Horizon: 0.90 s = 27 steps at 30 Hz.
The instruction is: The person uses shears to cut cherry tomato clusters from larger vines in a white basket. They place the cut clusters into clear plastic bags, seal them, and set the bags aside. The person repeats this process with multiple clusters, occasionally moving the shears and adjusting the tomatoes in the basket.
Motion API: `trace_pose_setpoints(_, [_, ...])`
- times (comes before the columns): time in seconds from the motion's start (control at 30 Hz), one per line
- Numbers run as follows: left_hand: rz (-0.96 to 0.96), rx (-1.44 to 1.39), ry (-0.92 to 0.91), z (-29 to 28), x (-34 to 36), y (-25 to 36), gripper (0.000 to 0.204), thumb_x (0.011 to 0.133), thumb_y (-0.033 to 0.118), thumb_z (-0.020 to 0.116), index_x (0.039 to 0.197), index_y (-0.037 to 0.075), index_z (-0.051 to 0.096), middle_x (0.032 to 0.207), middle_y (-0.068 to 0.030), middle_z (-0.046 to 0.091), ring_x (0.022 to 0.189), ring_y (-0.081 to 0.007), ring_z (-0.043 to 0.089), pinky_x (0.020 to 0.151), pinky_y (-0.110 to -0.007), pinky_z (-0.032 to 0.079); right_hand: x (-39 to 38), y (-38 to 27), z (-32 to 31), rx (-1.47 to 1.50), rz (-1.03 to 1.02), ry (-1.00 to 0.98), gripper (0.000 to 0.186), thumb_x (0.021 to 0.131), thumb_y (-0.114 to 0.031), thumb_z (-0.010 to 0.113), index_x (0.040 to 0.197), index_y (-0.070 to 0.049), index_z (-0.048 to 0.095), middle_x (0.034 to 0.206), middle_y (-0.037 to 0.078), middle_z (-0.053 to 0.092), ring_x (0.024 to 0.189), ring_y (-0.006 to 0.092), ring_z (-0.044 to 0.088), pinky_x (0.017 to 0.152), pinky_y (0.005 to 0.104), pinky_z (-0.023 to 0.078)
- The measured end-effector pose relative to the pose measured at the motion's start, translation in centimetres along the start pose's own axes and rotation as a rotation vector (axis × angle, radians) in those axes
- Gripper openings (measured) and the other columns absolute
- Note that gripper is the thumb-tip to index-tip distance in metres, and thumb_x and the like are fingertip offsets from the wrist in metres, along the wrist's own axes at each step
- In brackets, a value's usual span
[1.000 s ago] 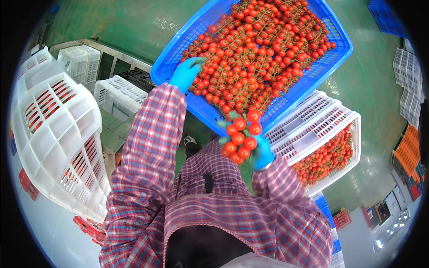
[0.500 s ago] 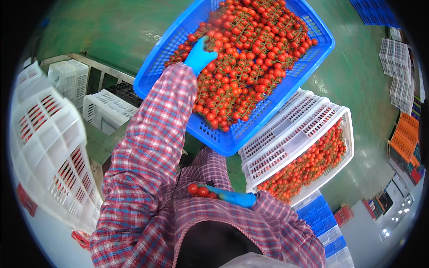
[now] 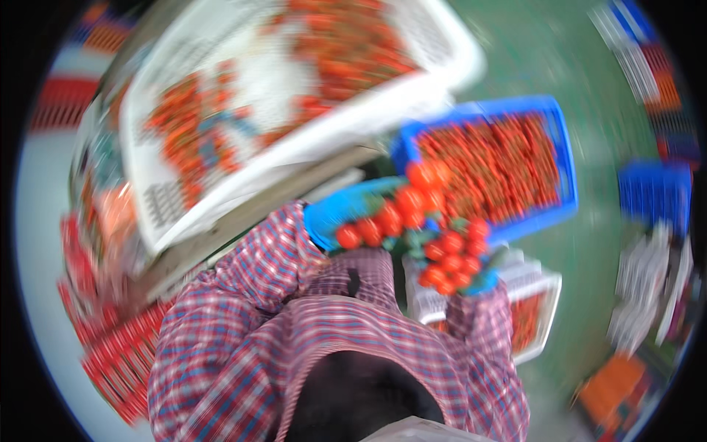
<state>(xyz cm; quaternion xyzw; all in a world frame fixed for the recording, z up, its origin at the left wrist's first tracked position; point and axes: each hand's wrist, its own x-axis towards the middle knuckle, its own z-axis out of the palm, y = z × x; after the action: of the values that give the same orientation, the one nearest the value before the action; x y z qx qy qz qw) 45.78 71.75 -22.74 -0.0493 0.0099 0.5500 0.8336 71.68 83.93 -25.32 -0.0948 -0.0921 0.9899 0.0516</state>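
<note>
Both my hands wear blue gloves and are raised in front of my body. My left hand [image 3: 333, 215] is closed on a bunch of cherry tomatoes [image 3: 389, 218], which points to the right. In my right hand [image 3: 484, 282] is another bunch of cherry tomatoes [image 3: 451, 259], close beside the first. Motion smears the fingers, and the fruit partly hides them. Just beyond the bunches is a blue crate [image 3: 570, 166] filled with cherry tomatoes. Below it, partly behind my right arm, a white crate [image 3: 551, 313] also holds tomatoes.
A large white crate [image 3: 254, 96] with scattered tomato bunches sits at the upper left, on a stand [image 3: 243, 221]. Red crates [image 3: 129, 361] are at the lower left. Along the right lie a blue crate [image 3: 655, 195], white crates [image 3: 637, 287] and an orange stack [image 3: 611, 390] on green floor.
My view has swung left; the blue crate now appears smaller and farther right. My left hand has left that crate with a bunch. My right hand has risen from near my lap, holding tomatoes.
</note>
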Motion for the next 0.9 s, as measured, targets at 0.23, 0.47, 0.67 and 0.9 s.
trace_pose_setpoints(0.23, [0.826,0.901,0.401,9.1,-33.1,-2.1,0.079,0.071,0.027,0.070,0.135,0.001,0.031,0.129,-0.0135,0.046,0.103,-0.0244,0.055,0.088,-0.042,0.044,13.2,15.2,13.4,-0.073,0.048,-0.235,0.057,0.091,-0.042,0.041,0.139,-0.017,0.026,0.134,0.019,0.037,0.116,0.0405,0.042,0.089,0.0579,0.038])
trace_pose_setpoints(0.47, [1.877,0.672,0.876,9.1,-59.4,3.5,0.062,0.083,0.012,0.059,0.137,0.006,0.030,0.115,-0.0080,0.053,0.095,-0.0144,0.056,0.078,-0.028,0.048,25.4,33.0,27.2,-0.470,0.332,-0.174,0.062,0.087,-0.027,0.055,0.138,-0.007,0.027,0.111,0.013,0.053,0.083,0.0214,0.054,0.072,0.0361,0.048])
trace_pose_setpoints(0.67, [1.154,1.338,2.182,2.7,-68.3,8.7,0.075,0.079,0.023,0.063,0.139,0.002,0.025,0.141,-0.0233,0.026,0.130,-0.0346,0.029,0.105,-0.040,0.029,35.8,43.8,35.5,-0.815,0.085,-0.306,0.053,0.086,-0.012,0.053,0.135,-0.007,0.033,0.104,0.011,0.055,0.080,0.0174,0.056,0.066,0.0285,0.048])
trace_pose_setpoints(0.9, [0.559,2.090,2.275,2.8,-69.6,11.9,0.072,0.081,0.033,0.062,0.141,0.023,0.025,0.149,-0.0045,0.018,0.135,-0.0303,0.020,0.106,-0.054,0.020,50.8,56.8,35.9,-1.916,-0.663,-0.684,0.064,0.077,-0.013,0.066,0.133,-0.009,0.035,0.117,0.016,0.050,0.105,0.0299,0.052,0.089,0.0365,0.044])
